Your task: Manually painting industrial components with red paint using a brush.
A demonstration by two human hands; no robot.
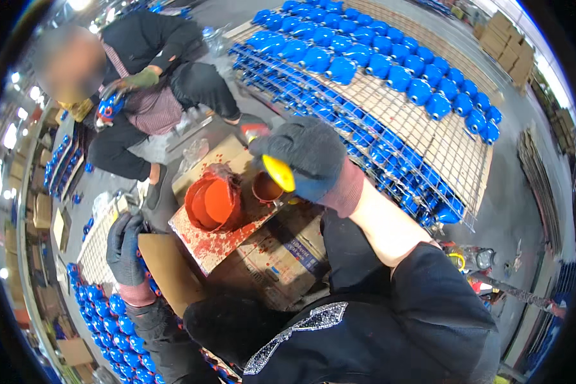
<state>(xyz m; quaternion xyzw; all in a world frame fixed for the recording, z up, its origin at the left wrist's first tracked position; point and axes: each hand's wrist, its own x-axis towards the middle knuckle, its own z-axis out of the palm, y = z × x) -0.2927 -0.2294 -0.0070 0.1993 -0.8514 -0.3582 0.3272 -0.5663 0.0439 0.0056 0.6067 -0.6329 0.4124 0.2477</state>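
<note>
My right hand (304,153), in a dark glove, is closed around a bright yellow piece (278,173), perhaps a tool's handle; the rest is hidden in the grip. It is raised just above a small red-rimmed pot (267,188). Beside that pot stands a larger paint-coated tub (212,202) of red paint. Both rest on a red-spattered board (219,251). Off to the left, my left hand (127,249), gloved too, has its fingers stretched up with nothing visible in them. It is nearest to a brown cardboard flap (166,269).
A wire-mesh rack (422,150) with rows of blue rounded parts (400,78) stands at far right. More blue parts (112,323) lie at lower left. A seated co-worker (153,96) holds a blue part at far left. A printed cardboard box (272,262) sits before me.
</note>
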